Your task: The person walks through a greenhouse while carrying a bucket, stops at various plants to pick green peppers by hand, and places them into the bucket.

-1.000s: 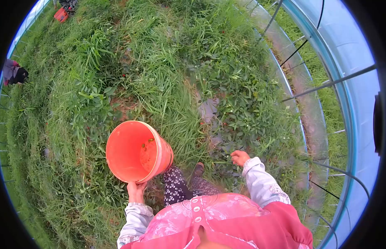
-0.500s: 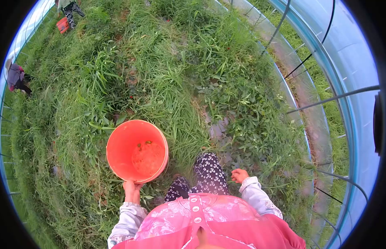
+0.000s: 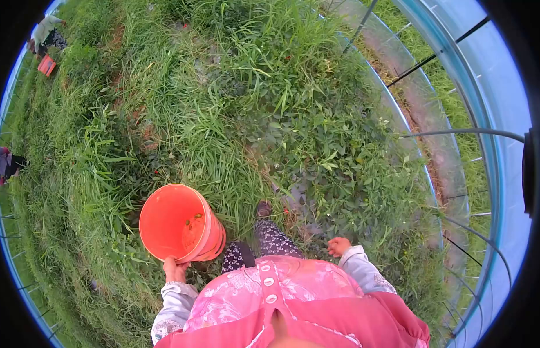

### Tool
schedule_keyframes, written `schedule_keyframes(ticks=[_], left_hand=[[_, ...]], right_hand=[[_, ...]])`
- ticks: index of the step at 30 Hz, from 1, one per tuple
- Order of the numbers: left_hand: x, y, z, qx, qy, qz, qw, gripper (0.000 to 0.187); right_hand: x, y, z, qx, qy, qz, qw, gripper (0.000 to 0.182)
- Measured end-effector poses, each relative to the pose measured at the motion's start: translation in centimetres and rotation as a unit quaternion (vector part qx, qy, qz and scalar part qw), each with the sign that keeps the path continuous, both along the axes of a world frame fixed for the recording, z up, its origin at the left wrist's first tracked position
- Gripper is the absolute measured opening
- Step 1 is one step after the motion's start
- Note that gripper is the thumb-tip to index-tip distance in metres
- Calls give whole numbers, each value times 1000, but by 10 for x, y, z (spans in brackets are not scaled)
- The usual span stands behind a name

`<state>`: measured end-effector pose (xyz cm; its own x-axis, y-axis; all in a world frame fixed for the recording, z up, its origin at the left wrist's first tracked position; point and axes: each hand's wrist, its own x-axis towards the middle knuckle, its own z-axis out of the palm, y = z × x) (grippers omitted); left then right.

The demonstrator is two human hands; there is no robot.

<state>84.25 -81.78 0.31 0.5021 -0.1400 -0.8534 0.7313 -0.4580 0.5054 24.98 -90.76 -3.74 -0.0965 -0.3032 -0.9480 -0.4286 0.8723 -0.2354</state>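
Observation:
My left hand [image 3: 174,270] grips the near rim of an orange-red bucket [image 3: 165,223], which hangs tilted at my left side with its mouth toward me. Inside, a few small green pieces [image 3: 193,220] lie on the bottom. My right hand [image 3: 339,246] hangs at my right side above the leafy plants [image 3: 339,168]. Its fingers are loosely bent and a little apart, and I see nothing in them.
Tall grass [image 3: 206,116] and weeds cover the ground, with small red spots among them. At the far left are a person [image 3: 46,32] by an orange-red bucket [image 3: 47,65] and a second person [image 3: 6,164]. Plastic sheeting and hoops [image 3: 484,133] line the right.
I have stepped forward and the view has swung right. The bucket has tipped further sideways in my left hand. Both other people now appear further left.

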Motion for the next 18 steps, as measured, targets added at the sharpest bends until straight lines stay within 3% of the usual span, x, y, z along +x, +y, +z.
schedule_keyframes(ticks=[4,6,9,15,18], left_hand=[[10,-55,22,-12,-54,55,997,41],[35,-63,8,-18,-54,74,996,42],[56,-83,6,-24,-48,107,993,45],[96,-160,-1,-16,-59,116,991,49],[135,-202,-33,32,-59,114,991,49]], right_hand=[[0,-96,-13,-60,47,-17,997,27],[14,-152,-10,-114,9,-134,984,28],[72,-232,20,-149,-34,-113,982,26],[169,-345,16,-188,-81,-26,979,26],[223,-412,4,-190,-113,6,975,25]])
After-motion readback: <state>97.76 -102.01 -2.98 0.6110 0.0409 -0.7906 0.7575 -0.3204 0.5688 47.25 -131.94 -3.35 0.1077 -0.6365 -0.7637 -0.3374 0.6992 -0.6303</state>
